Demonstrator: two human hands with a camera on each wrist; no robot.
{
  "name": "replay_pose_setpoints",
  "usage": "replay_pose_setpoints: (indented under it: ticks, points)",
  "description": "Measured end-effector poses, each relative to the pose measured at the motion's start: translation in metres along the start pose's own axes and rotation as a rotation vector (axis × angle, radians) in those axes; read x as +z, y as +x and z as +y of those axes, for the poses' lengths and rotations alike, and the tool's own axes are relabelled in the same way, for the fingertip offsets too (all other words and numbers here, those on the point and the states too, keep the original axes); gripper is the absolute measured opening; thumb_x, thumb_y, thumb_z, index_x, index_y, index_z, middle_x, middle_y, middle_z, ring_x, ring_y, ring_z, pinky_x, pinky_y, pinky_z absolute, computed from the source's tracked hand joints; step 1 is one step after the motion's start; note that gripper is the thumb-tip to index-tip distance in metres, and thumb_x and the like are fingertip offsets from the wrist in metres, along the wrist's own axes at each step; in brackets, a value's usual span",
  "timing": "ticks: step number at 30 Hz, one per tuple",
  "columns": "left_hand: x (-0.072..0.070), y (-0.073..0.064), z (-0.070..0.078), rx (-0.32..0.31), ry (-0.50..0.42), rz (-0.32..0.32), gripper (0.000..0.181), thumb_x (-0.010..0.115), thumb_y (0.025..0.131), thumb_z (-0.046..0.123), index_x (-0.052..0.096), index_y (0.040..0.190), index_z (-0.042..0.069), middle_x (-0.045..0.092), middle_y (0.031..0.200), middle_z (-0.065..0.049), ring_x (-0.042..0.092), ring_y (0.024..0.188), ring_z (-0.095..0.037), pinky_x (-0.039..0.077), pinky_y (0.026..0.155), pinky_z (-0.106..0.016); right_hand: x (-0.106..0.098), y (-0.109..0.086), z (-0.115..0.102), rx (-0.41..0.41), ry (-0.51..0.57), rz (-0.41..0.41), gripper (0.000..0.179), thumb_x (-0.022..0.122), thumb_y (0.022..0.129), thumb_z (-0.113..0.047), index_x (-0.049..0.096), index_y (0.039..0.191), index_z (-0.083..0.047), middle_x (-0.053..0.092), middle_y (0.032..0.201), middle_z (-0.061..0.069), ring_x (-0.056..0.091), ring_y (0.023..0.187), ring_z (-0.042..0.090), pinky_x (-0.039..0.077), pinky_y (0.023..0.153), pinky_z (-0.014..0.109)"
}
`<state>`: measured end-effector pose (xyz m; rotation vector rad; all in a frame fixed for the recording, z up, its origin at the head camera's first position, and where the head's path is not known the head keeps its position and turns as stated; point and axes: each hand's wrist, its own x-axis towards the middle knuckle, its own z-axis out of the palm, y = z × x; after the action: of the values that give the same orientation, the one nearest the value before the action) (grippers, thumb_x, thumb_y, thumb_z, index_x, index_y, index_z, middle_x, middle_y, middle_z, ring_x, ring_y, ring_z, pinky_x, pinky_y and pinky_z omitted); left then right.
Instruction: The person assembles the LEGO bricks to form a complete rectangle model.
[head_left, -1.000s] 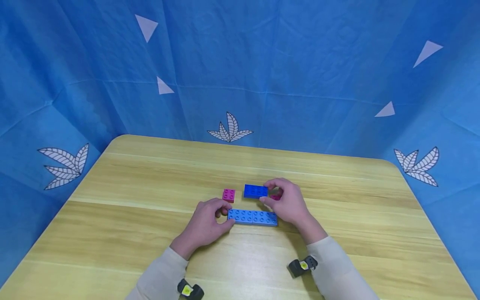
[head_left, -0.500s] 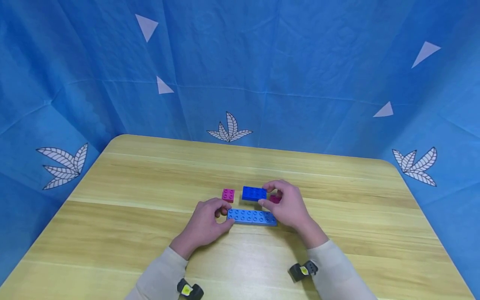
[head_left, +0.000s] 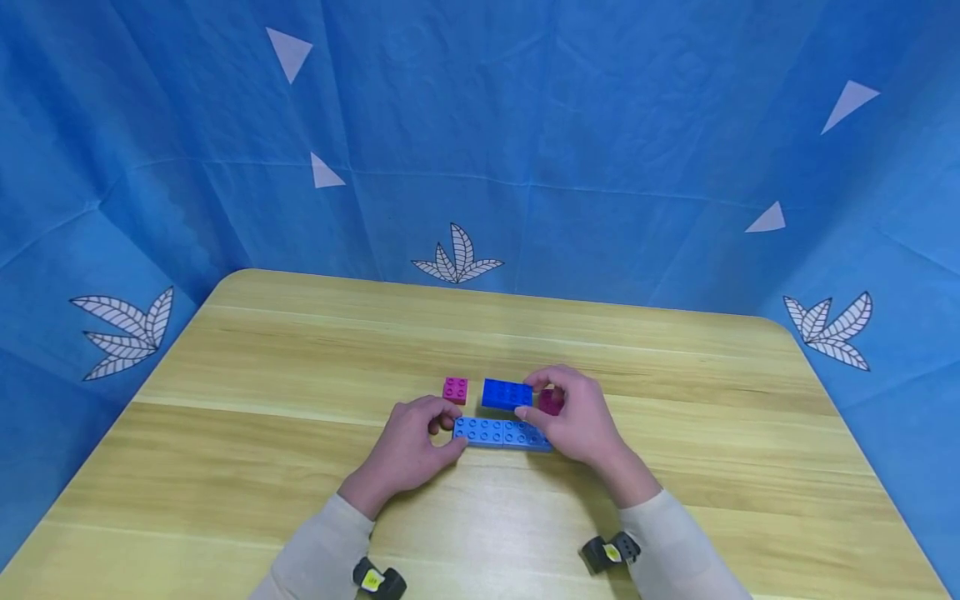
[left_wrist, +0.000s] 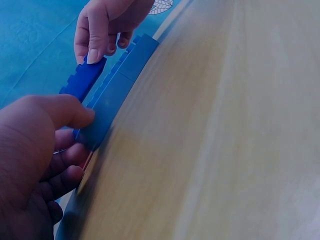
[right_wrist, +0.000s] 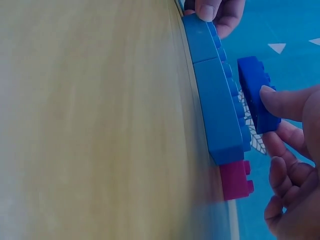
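Two light blue toy building bricks [head_left: 480, 431] lie end to end in a row on the table. My left hand [head_left: 408, 446] pinches the row's left end between thumb and fingers. My right hand [head_left: 581, 417] grips the right end of a dark blue building brick [head_left: 504, 394]. In the right wrist view that dark blue brick [right_wrist: 254, 87] is held up above the level of the light blue studs. One small pink brick [head_left: 454, 390] sits behind the left end of the row. Another pink brick [head_left: 551, 402] is partly covered by my right hand.
The wooden table [head_left: 300, 350] has rounded far corners. A blue cloth [head_left: 480, 125] with white triangles and leaf prints hangs behind it and at both sides. A black strap device [head_left: 611, 552] is on each sleeve.
My right hand has brought the dark blue brick slightly nearer to the light blue row, uncovering more of the right pink brick. My left hand keeps its hold at the row's left end.
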<state>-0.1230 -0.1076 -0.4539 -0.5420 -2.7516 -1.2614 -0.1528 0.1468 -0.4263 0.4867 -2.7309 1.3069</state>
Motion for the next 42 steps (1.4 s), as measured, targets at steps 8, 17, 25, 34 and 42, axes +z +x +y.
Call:
replay_pose_setpoints:
  ticks: [8, 17, 25, 34, 42]
  points:
    - [0.000, 0.000, 0.001, -0.007, -0.006, -0.008, 0.022, 0.083, 0.081, 0.013, 0.070, 0.098, 0.010, 0.060, 0.085, 0.007, 0.051, 0.076, -0.013, 0.042, 0.075, -0.036, 0.001, -0.007, 0.002, -0.019, 0.003, -0.022, 0.028, 0.087, 0.079, -0.017, 0.072, 0.102, -0.015, 0.063, 0.087, 0.004, 0.056, 0.076, 0.022, 0.048, 0.067, 0.036]
    - [0.000, 0.000, 0.001, 0.003, -0.002, 0.001, 0.022, 0.083, 0.080, 0.013, 0.070, 0.097, 0.010, 0.060, 0.084, 0.007, 0.051, 0.076, -0.013, 0.042, 0.075, -0.036, 0.000, -0.014, -0.001, -0.057, -0.007, -0.026, 0.026, 0.088, 0.078, -0.015, 0.072, 0.098, -0.015, 0.063, 0.087, 0.001, 0.055, 0.077, 0.020, 0.048, 0.068, 0.036]
    - [-0.001, 0.001, 0.001, 0.015, 0.011, 0.005, 0.022, 0.083, 0.080, 0.014, 0.069, 0.097, 0.011, 0.059, 0.083, 0.008, 0.051, 0.075, -0.013, 0.039, 0.077, -0.038, -0.001, -0.019, -0.001, -0.050, -0.001, -0.038, 0.027, 0.088, 0.077, -0.015, 0.072, 0.099, -0.015, 0.063, 0.089, -0.004, 0.056, 0.080, 0.020, 0.049, 0.071, 0.037]
    - [0.000, 0.001, 0.002, -0.003, 0.013, 0.000, 0.022, 0.083, 0.080, 0.014, 0.069, 0.097, 0.011, 0.059, 0.084, 0.008, 0.052, 0.075, -0.013, 0.040, 0.076, -0.037, 0.000, -0.022, 0.002, -0.080, 0.000, -0.040, 0.028, 0.089, 0.076, -0.015, 0.071, 0.097, -0.016, 0.063, 0.088, -0.008, 0.057, 0.078, 0.019, 0.048, 0.068, 0.035]
    - [0.000, 0.000, 0.002, -0.001, -0.002, 0.002, 0.023, 0.083, 0.080, 0.014, 0.069, 0.098, 0.010, 0.060, 0.085, 0.007, 0.052, 0.076, -0.012, 0.046, 0.069, -0.030, 0.001, -0.024, 0.001, -0.070, -0.008, -0.051, 0.029, 0.090, 0.075, -0.015, 0.072, 0.098, -0.016, 0.062, 0.088, -0.008, 0.056, 0.078, 0.019, 0.047, 0.068, 0.035]
